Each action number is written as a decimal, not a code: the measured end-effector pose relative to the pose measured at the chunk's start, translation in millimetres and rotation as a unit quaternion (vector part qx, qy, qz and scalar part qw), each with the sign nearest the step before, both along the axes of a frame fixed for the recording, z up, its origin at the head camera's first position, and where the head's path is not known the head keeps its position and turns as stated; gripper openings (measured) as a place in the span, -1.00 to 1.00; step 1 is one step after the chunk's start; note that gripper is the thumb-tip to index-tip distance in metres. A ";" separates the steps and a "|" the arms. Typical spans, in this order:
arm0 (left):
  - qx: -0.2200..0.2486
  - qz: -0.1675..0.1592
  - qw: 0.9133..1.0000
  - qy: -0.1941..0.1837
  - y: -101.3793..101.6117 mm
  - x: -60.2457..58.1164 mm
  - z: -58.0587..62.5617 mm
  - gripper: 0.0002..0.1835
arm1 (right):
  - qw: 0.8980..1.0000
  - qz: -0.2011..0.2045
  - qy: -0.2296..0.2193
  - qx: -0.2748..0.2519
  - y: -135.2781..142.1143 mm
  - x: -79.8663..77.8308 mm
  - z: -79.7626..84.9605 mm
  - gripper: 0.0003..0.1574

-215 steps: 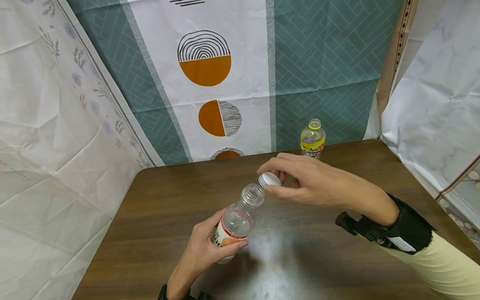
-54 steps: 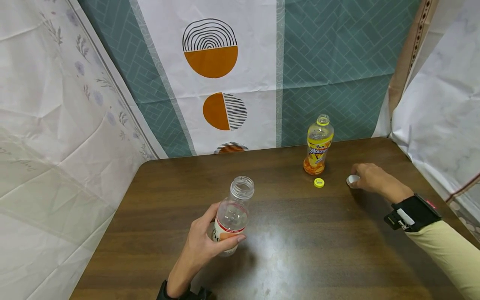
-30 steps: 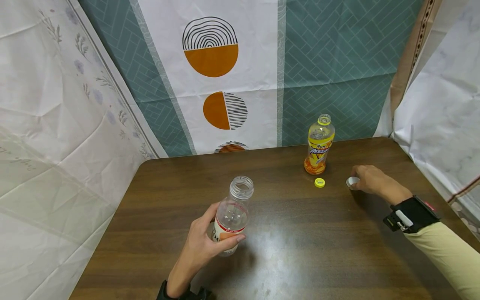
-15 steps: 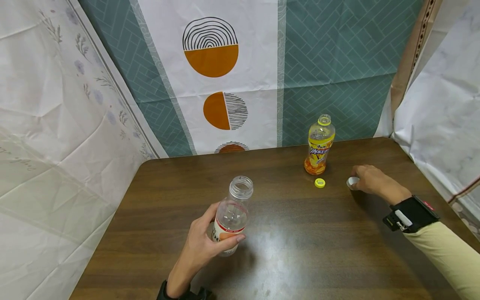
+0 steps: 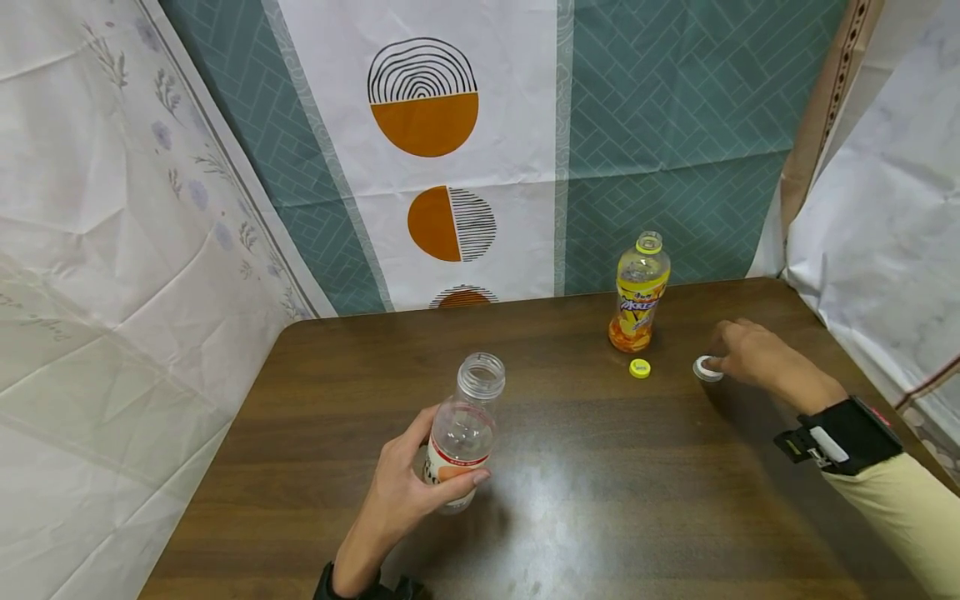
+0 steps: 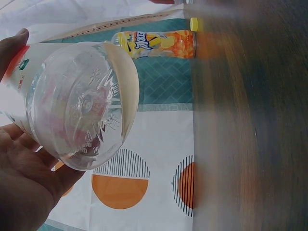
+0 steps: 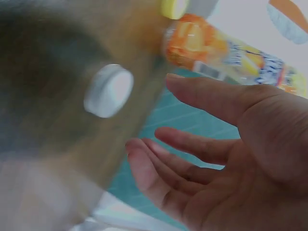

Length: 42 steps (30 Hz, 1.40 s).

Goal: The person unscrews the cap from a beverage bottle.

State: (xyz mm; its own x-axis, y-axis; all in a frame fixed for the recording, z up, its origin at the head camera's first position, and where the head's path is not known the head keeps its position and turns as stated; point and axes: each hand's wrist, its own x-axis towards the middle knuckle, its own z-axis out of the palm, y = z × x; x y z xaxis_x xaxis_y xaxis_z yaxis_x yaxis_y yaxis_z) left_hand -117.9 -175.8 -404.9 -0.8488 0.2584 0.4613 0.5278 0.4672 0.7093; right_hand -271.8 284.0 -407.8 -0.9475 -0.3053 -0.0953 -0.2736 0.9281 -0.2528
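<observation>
In the head view my left hand (image 5: 405,475) grips a clear plastic bottle (image 5: 465,429) round its cream and red label. Its mouth is uncapped, and the bottle leans slightly to the right. The bottle's bare underside (image 6: 86,103) faces the left wrist camera, raised off the tabletop. Far to the right, my right hand (image 5: 757,354) is just beside a white screw cap (image 5: 707,369) lying on the table. The right wrist view shows a gap between the white cap (image 7: 109,90) and my loosely bent fingers, which hold nothing.
A yellow-labelled drink bottle (image 5: 637,300), uncapped with orange at its base, stands near the table's back edge. Its yellow cap (image 5: 640,368) lies in front of it, left of the white cap. Patterned cloth (image 5: 675,125) hangs behind the brown table (image 5: 337,400).
My right hand has carried the white cap from the clear bottle's mouth to the table's right side, let go of it and drawn slightly back. My left hand keeps its grip on the bottle.
</observation>
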 end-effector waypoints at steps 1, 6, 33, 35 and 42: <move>0.001 0.000 1.000 0.000 0.0 0.2 0.2 -0.27 | 1.000 0.000 0.007 -0.003 -1.9 1.9 3.7 -0.42; 0.000 0.000 1.000 -0.002 0.0 0.6 0.5 -0.26 | 0.999 0.013 0.043 -0.027 -20.3 14.7 28.9 -0.39; 0.012 -0.008 1.000 -0.010 12.0 16.1 30.3 -0.30 | 0.944 0.188 0.131 -0.236 -106.7 66.6 78.0 -0.57; 0.012 -0.009 1.000 -0.015 13.7 17.1 33.5 -0.31 | 0.939 0.199 0.129 -0.249 -113.4 68.8 80.5 -0.57; 0.016 -0.014 1.000 -0.015 16.7 18.2 36.0 -0.32 | 0.923 0.234 0.112 -0.284 -138.6 73.2 90.3 -0.50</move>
